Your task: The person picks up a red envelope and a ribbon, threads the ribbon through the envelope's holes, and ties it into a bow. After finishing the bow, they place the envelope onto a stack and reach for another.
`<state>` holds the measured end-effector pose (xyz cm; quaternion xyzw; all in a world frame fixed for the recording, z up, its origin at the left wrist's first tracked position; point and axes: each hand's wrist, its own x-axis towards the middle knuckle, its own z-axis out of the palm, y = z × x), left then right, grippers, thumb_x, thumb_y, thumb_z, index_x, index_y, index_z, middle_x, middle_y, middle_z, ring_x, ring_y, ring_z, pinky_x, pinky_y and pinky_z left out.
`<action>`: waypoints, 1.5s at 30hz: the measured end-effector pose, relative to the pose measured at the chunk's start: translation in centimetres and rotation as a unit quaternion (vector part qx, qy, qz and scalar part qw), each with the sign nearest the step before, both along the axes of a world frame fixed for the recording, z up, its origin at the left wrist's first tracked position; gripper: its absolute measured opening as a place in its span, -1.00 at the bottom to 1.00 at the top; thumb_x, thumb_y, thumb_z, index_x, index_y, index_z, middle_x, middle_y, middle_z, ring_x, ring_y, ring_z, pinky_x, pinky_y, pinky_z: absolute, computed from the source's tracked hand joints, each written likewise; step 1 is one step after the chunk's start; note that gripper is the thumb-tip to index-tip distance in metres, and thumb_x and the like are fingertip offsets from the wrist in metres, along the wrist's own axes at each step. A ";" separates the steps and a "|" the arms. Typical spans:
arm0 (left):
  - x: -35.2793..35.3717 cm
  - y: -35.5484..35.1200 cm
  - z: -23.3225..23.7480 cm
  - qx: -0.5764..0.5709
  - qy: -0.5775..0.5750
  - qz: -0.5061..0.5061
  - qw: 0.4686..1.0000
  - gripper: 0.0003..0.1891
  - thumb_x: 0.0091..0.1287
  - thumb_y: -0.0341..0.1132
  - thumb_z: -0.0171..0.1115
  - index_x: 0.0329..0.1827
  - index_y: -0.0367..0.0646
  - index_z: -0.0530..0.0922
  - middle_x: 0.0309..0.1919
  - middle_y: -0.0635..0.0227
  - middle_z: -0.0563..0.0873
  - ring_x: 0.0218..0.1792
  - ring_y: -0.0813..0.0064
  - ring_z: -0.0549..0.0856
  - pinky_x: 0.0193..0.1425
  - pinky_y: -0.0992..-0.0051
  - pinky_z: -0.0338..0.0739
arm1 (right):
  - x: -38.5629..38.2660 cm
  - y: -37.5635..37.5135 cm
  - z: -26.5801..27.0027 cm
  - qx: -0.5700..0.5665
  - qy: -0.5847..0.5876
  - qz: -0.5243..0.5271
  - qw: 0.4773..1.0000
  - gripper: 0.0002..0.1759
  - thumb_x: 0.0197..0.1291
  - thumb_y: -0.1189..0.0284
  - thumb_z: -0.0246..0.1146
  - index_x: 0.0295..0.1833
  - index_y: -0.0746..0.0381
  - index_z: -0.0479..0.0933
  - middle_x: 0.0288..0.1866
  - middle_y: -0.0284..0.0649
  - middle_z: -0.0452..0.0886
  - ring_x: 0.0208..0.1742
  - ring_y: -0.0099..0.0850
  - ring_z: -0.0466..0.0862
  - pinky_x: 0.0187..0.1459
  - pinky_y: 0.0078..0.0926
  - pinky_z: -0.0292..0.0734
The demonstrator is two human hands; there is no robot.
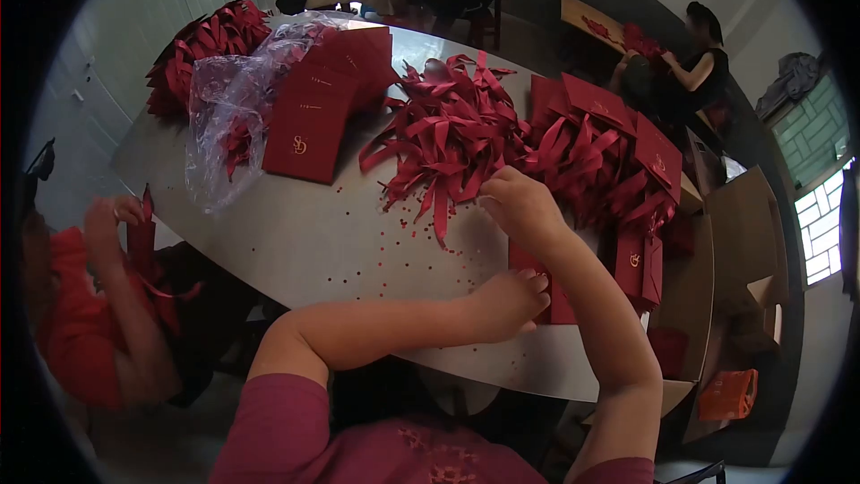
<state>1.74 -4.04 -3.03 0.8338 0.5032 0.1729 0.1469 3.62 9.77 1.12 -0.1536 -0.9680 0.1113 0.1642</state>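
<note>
My right hand is at the near edge of a heap of dark red ribbons, its fingers bent together. Whether a ribbon is between them is hidden. Lower down, my left hand is closed, its fingertips curled beside a flat red paper bag that lies partly under my right forearm. What the left fingers hold, if anything, I cannot make out. Small red and dark dots are scattered over the grey table left of my hands.
Red bags with gold print and a clear plastic bag lie at the back left. More ribboned red bags crowd the right, beside a cardboard box. A co-worker sits at the left; another person is at the far right.
</note>
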 end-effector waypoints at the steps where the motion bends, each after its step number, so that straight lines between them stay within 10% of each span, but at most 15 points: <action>1: -0.2 0.1 -0.6 0.043 -0.039 0.004 0.998 -0.64 0.14 -0.22 0.40 -0.10 -0.28 0.63 -0.03 0.04 0.61 0.03 0.13 0.61 0.11 0.21 0.54 | -1.4 -0.1 -0.2 0.000 -0.003 0.001 1.000 -0.85 0.15 0.35 0.36 -0.20 0.17 0.66 -0.19 -0.18 0.63 -0.15 -0.15 0.68 -0.14 -0.22 0.60; 7: 0.1 -0.3 -1.6 0.050 -0.155 0.033 0.986 -0.79 0.08 -0.35 0.31 -0.29 -0.33 0.66 -0.17 -0.04 0.67 -0.14 0.04 0.67 0.00 0.16 0.59 | -5.4 0.8 -2.8 0.089 -0.033 0.023 0.995 -0.79 0.06 0.28 0.37 -0.37 0.21 0.66 -0.25 -0.18 0.61 -0.15 -0.14 0.66 -0.12 -0.15 0.58; 13: -0.6 -1.0 -0.1 0.084 -0.054 -0.013 0.995 -0.83 0.14 -0.32 0.26 -0.39 -0.27 0.67 -0.18 0.09 0.65 -0.11 0.12 0.65 0.01 0.23 0.59 | 1.7 -1.3 3.8 -0.241 0.102 0.009 0.965 -0.93 0.01 0.67 0.24 -0.37 0.30 0.57 -0.32 -0.27 0.63 -0.34 -0.48 0.60 -0.23 -0.60 0.50; 18: 0.2 -1.6 0.0 0.053 0.019 -0.082 0.995 -0.84 0.22 -0.29 0.25 -0.37 -0.21 0.66 -0.21 0.15 0.61 -0.07 0.17 0.63 0.02 0.26 0.58 | 10.9 -2.3 9.0 -0.425 0.234 -0.084 0.870 -0.94 0.26 0.57 0.29 -0.16 0.27 0.59 -0.31 -0.37 0.68 -0.29 -0.70 0.60 -0.30 -0.72 0.48; 24: 0.8 -1.7 2.3 -0.041 0.014 -0.043 0.998 -0.82 0.24 -0.30 0.29 -0.23 -0.23 0.64 -0.19 0.18 0.63 -0.06 0.14 0.63 0.02 0.25 0.57 | 17.2 -2.7 10.7 -0.372 0.181 -0.179 0.893 -0.85 0.35 0.50 0.23 -0.01 0.23 0.60 -0.37 -0.41 0.63 -0.37 -0.73 0.55 -0.42 -0.73 0.40; 26: 1.1 -1.4 3.5 -0.028 -0.285 0.115 0.951 -0.81 0.27 -0.38 0.19 -0.13 -0.25 0.64 -0.13 0.15 0.69 -0.08 0.06 0.67 0.06 0.19 0.57 | 18.0 -2.7 9.8 -0.375 0.186 -0.170 0.892 -0.82 0.35 0.51 0.23 0.03 0.22 0.60 -0.40 -0.43 0.60 -0.41 -0.75 0.50 -0.46 -0.73 0.36; 29: 1.1 1.7 2.6 0.139 -0.412 0.186 0.881 -0.78 0.35 -0.41 0.21 0.03 -0.23 0.59 -0.11 0.17 0.64 -0.05 0.30 0.66 0.01 0.38 0.54 | 18.4 -3.6 10.0 -0.435 0.173 -0.141 0.872 -0.81 0.36 0.51 0.20 0.05 0.22 0.60 -0.41 -0.44 0.58 -0.43 -0.76 0.48 -0.48 -0.73 0.35; 32: 1.3 1.7 5.3 -0.013 -0.510 0.071 0.857 -0.75 0.36 -0.46 0.15 0.09 -0.19 0.54 -0.05 0.14 0.62 -0.06 0.36 0.67 -0.04 0.39 0.53 | 19.4 -4.1 9.1 -0.463 0.122 -0.109 0.871 -0.80 0.37 0.52 0.18 0.05 0.23 0.60 -0.42 -0.45 0.57 -0.43 -0.75 0.49 -0.47 -0.73 0.38; 36: 1.4 1.6 4.9 -0.015 -0.242 0.075 0.967 -0.67 0.30 -0.51 0.17 0.13 -0.19 0.45 -0.08 0.13 0.58 -0.09 0.25 0.67 -0.09 0.35 0.55 | 21.7 -3.2 7.1 -0.520 0.089 -0.055 0.848 -0.78 0.34 0.54 0.16 0.06 0.30 0.58 -0.17 -0.34 0.65 -0.22 -0.63 0.61 -0.22 -0.67 0.51; 38: 3.0 0.6 5.6 0.163 -0.063 0.105 0.979 -0.67 0.21 -0.53 0.20 0.05 -0.20 0.43 -0.20 0.15 0.54 -0.15 0.12 0.65 -0.12 0.27 0.56 | 21.9 -3.6 5.9 -0.552 0.107 -0.019 0.826 -0.76 0.33 0.55 0.15 0.07 0.30 0.57 -0.05 -0.26 0.66 -0.10 -0.57 0.65 -0.09 -0.65 0.54; 45: 5.1 1.6 9.5 0.262 -0.080 0.045 0.961 -0.72 0.15 -0.56 0.19 -0.05 -0.20 0.47 -0.23 0.15 0.54 -0.16 0.05 0.62 -0.09 0.20 0.56 | 20.5 -5.1 4.1 -0.683 0.191 -0.016 0.705 -0.76 0.39 0.44 0.20 0.11 0.27 0.52 -0.17 -0.35 0.60 -0.33 -0.63 0.53 -0.29 -0.66 0.44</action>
